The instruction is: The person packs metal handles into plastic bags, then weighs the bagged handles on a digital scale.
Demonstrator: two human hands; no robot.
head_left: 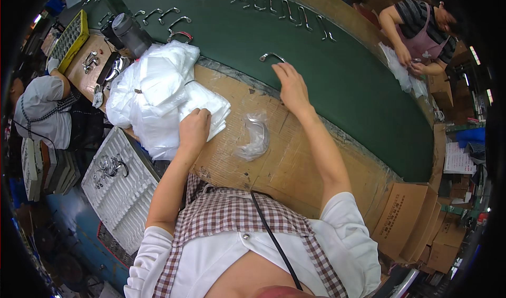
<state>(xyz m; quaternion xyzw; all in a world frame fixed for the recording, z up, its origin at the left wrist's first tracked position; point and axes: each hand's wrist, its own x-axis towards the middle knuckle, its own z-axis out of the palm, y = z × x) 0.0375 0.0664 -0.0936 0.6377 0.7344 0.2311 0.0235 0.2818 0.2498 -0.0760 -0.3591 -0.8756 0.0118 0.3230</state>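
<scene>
The left hand [194,127] hides its fingertips (curled under) at white bags [158,82].

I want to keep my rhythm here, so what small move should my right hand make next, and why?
Probably close the right hand's fingers on the curved chrome piece and draw it closer. The fingertips are right by it, the left hand is at the stack of thin plastic, and another curved piece lies in clear plastic between them.
</scene>
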